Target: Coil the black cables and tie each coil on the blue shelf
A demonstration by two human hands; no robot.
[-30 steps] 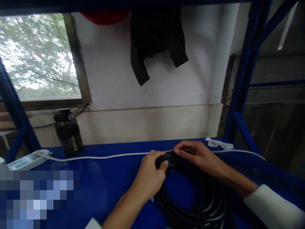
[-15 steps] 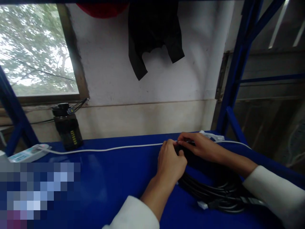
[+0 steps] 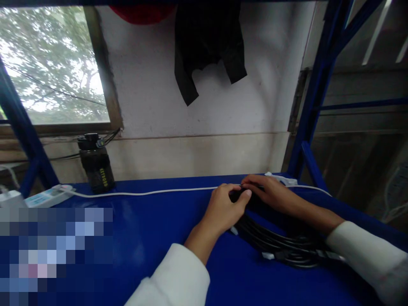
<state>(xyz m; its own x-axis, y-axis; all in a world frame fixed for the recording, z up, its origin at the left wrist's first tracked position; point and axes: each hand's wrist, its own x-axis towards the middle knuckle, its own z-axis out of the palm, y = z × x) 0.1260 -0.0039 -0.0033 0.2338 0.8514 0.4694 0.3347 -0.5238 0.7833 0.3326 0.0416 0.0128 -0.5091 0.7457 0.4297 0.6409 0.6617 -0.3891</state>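
A coil of black cable [image 3: 280, 244] lies on the blue tabletop [image 3: 153, 242] at the right, its far end under my hands. My left hand [image 3: 226, 208] is curled round the far left part of the coil, thumb and fingers closing on it. My right hand [image 3: 270, 191] is just beyond the coil, thumb and forefinger pinched together close to my left fingertips. What sits in that pinch is too small and dark to make out. Pale tabs or plug ends stick out of the coil, one white piece [image 3: 268, 255] at its near side.
A white cord [image 3: 143, 194] runs along the table's back from a power strip [image 3: 49, 197] at the left. A dark bottle [image 3: 96, 165] stands beside it. Behind my right hand lies a white item [image 3: 287, 180]. Blue frame posts [image 3: 306, 106] rise at both sides.
My left hand has opened its thumb slightly away from its fingers, still on the coil. My right hand keeps its pinch. The view has shifted a little.
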